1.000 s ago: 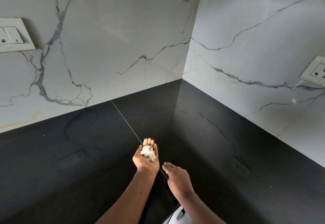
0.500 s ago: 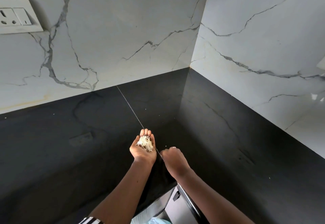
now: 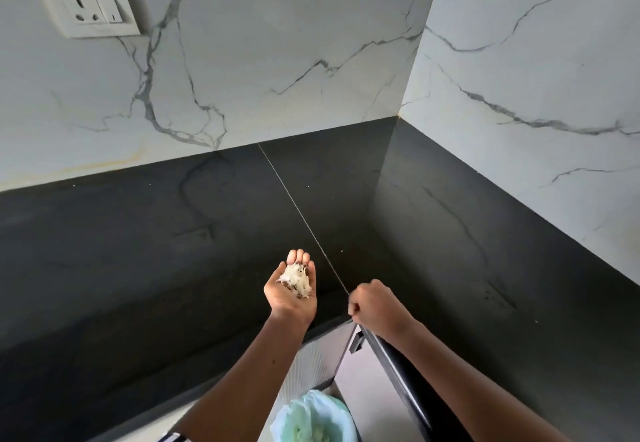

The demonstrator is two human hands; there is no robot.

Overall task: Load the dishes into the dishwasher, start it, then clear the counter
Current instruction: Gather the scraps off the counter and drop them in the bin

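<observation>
My left hand is held palm up over the black counter, fingers nearly straight and lightly cupped. A small heap of white food scraps lies in its palm. To the right of it, my right hand is curled into a fist at the counter's front edge, just above the top corner of an open cabinet door. Whatever its fingers may hold is hidden. No dishes or dishwasher are in view.
Under the counter edge stands a bin lined with a pale green bag. Marble walls meet in a corner at the back, with a white socket plate on the left wall. A few tiny crumbs dot the counter.
My right hand went from flat on the counter to a fist and drew back to the front edge. The view pulled back, showing the open door and the bin. My left hand still carries the scraps.
</observation>
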